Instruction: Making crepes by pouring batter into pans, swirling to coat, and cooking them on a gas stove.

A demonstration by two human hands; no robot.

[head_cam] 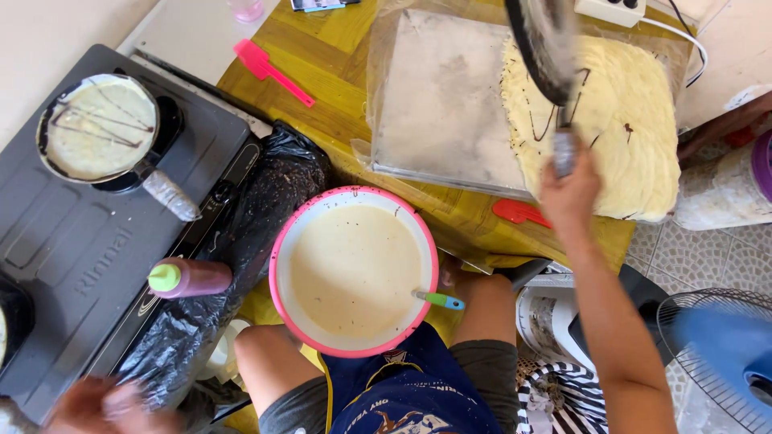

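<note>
My right hand [569,191] grips the wrapped handle of a small dark frying pan [540,44], held tilted over a pale crepe [619,120] that lies on a plastic-covered board [438,104]. Thin chocolate lines mark the crepe. My left hand [104,406] is blurred at the bottom left, near the front edge of the grey stove [88,265]; whether it holds anything is unclear. A pink-rimmed bowl of pale batter [354,269] sits between my knees, with a green-and-blue handled ladle [441,300] resting in it.
A second pan with a chocolate-striped crepe [98,127] sits on the stove's burner. A squeeze bottle with a green cap [189,278] lies on black plastic [265,201]. Pink spatula [270,70] and red spatula [519,212] lie on the wooden table. A fan [720,354] stands at right.
</note>
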